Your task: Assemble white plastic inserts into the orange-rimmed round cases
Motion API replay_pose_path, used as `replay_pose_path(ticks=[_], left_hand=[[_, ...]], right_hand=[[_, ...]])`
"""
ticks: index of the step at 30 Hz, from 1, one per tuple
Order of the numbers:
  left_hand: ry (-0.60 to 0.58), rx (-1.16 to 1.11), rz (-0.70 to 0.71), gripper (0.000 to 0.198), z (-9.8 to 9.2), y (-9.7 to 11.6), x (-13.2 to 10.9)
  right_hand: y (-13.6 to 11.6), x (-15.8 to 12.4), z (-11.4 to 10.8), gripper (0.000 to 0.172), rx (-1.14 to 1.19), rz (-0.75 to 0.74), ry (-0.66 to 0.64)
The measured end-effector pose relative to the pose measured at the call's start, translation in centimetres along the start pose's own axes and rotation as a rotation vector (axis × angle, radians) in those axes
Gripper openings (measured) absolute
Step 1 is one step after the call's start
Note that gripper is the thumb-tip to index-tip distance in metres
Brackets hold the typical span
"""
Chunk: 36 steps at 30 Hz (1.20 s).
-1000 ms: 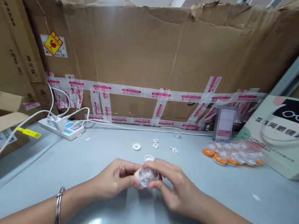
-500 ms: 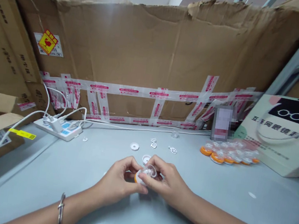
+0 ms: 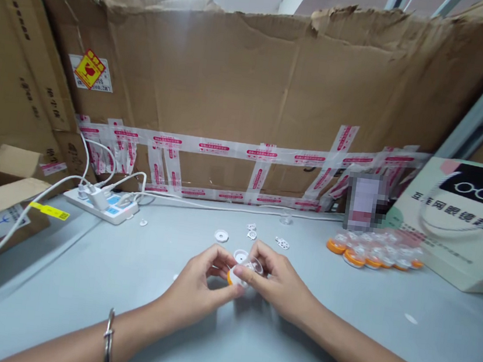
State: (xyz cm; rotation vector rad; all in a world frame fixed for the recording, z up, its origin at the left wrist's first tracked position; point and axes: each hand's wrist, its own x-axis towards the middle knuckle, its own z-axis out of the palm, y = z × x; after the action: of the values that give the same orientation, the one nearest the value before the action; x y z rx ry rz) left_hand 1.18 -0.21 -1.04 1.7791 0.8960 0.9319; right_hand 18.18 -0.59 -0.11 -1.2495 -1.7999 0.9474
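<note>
Between my two hands is a small round device [image 3: 239,276] with an orange rim, a white body and a clear dome. My left hand [image 3: 207,279] grips its orange and white side with fingers and thumb. My right hand [image 3: 272,276] holds the clear-domed side, its thumb lying across the white body. Just behind the device a white ring-shaped part [image 3: 240,256] lies on the table, partly hidden by my fingers. Farther back are another white round part [image 3: 221,236], small white gear-like pieces [image 3: 251,234] and a white perforated piece [image 3: 282,243].
Several orange-based clear domes [image 3: 374,250] are grouped at the right, beside a paper bag [image 3: 451,230]. A power strip [image 3: 108,207] with white cables sits at the left, near an open carton [image 3: 0,210]. A large cardboard sheet [image 3: 235,86] stands at the back.
The whole view has shifted slightly, so things appear a little farther right. The device is tilted a bit differently between my hands, and both still hold it.
</note>
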Motion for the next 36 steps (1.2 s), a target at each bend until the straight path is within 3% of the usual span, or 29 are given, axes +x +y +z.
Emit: replay_pose_path(ticks=[5, 7, 9, 14, 18, 24, 27, 30, 33, 36], left_hand=[[0.024, -0.054, 0.037, 0.024, 0.0, -0.5, 0.3], [-0.001, -0.082, 0.043, 0.031, -0.2, -0.3, 0.4], [0.049, -0.094, 0.043, 0.033, -1.0, 0.3, 0.6], [0.465, -0.034, 0.119, 0.019, -5.9, 2.2, 1.7], [0.549, -0.068, 0.094, 0.021, -10.1, 2.9, 2.5], [0.665, -0.041, 0.058, 0.024, -13.7, 4.5, 1.9], [0.621, 0.383, -0.055, 0.026, -15.6, 4.6, 1.1], [0.425, 0.837, -0.237, 0.029, -17.2, 3.5, 0.8], [0.156, 0.981, -0.338, 0.030, -17.2, 1.9, 1.0], [-0.110, 1.032, -0.316, 0.026, -15.3, 1.0, 1.4]], right_hand=[[-0.2, -0.2, 0.3, 0.019, -0.026, -0.051, -0.114], [-0.2, -0.1, 0.2, 0.020, 0.014, -0.047, -0.099], [-0.1, 0.3, -0.5, 0.023, 0.066, -0.041, -0.048], [0.8, 1.8, -4.0, 0.029, 0.080, 0.010, 0.054], [2.0, 2.6, -6.9, 0.031, -0.065, 0.082, 0.052], [3.0, 2.9, -9.5, 0.031, -0.350, 0.131, 0.129], [3.0, 2.8, -10.5, 0.032, -0.430, 0.146, 0.115], [3.1, 2.7, -11.3, 0.032, -0.506, 0.182, 0.140], [3.6, 2.7, -11.9, 0.028, -0.563, 0.211, 0.154], [4.5, 2.9, -12.4, 0.026, -0.588, 0.207, 0.114]])
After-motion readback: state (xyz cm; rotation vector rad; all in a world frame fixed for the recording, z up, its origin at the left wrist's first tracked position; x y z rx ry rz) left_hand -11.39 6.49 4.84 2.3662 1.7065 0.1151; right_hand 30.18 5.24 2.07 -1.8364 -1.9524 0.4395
